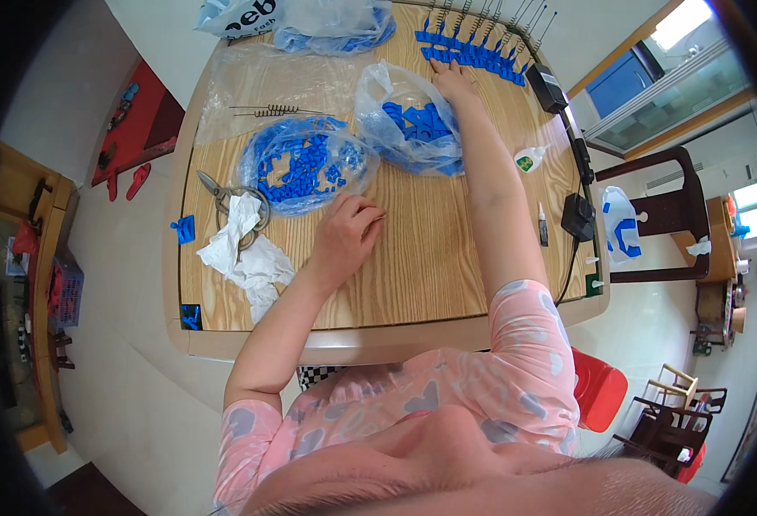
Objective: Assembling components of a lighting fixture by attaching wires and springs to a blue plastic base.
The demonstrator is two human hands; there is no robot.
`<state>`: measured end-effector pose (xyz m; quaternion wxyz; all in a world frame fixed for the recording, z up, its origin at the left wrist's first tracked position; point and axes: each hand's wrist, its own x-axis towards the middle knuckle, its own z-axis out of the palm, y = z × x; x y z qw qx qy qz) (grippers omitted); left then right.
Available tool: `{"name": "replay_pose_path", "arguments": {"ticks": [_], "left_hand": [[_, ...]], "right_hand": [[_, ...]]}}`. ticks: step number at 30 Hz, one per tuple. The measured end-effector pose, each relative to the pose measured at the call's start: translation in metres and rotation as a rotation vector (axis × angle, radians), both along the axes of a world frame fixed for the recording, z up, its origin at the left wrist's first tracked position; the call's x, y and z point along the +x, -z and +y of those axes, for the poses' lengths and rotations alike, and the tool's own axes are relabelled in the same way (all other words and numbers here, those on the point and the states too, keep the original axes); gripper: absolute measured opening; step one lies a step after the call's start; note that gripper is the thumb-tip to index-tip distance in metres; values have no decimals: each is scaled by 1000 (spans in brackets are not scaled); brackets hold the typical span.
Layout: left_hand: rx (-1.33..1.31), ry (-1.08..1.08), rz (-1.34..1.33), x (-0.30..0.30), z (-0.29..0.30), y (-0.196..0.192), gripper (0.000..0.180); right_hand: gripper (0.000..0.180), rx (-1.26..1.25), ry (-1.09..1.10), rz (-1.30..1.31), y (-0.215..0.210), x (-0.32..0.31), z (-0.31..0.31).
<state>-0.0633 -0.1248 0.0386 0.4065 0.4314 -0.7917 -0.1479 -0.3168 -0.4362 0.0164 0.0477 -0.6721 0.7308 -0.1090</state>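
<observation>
My right hand (456, 83) is stretched to the far side of the table, its fingers apart at the near edge of a row of flat blue plastic pieces (481, 58). Thin dark coil springs (488, 19) stand up from that row. Near the table's middle rests my left hand (348, 238), fingers curled and thumb drawn in; whatever it may hold is hidden. Just beyond it lies a clear bag of small blue plastic parts (297, 172). To its right, beside my right forearm, an open bag holds larger blue pieces (417, 122).
Scissors (216, 191) lie partly under crumpled white tissue (245, 249). Loose springs (275, 111) rest on clear plastic sheeting (232, 82). At the right are a white glue bottle (530, 158), a small tube (542, 225), and black power adapters (578, 217) with cords. A dark chair (696, 185) stands beyond.
</observation>
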Motion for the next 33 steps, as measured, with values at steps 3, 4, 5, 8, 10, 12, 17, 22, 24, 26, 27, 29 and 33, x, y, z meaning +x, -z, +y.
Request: {"name": "replay_pose_path", "arguments": {"ticks": [3, 4, 5, 8, 10, 12, 17, 22, 24, 26, 27, 29, 33], "left_hand": [[-2, 3, -6, -1, -1, 1, 13], [-2, 4, -8, -1, -1, 2, 13], [0, 4, -9, -1, -1, 2, 13], [7, 5, -9, 0, -1, 1, 12], [-17, 11, 6, -1, -2, 2, 13], [18, -20, 50, -2, -2, -1, 10], [199, -160, 210, -1, 1, -4, 9], [95, -98, 129, 10, -1, 4, 15], [145, -97, 167, 3, 2, 0, 17], [188, -97, 207, -1, -1, -2, 19], [184, -124, 214, 4, 1, 3, 19], [173, -138, 229, 6, 1, 6, 19], [135, -191, 371, 7, 0, 2, 20]], "right_hand": [[49, -14, 6, 29, 5, -1, -7], [49, -13, 7, 28, 6, -2, -8], [50, -24, 9, 20, 7, -1, -9], [51, -52, 18, -6, 12, -1, -7], [52, -70, 26, -22, 13, -4, -8], [52, -105, -1, -113, 10, -8, -8], [42, -256, 18, -420, -7, -13, -4], [17, -920, 59, -331, -61, 37, 16], [7, -961, -40, -714, -98, 61, 38], [15, -981, -139, -792, -129, 86, 78], [24, -982, -251, -891, -133, 110, 103], [37, -827, -288, -1127, -132, 144, 165], [39, -466, -305, -1197, -56, 176, 241]]}}
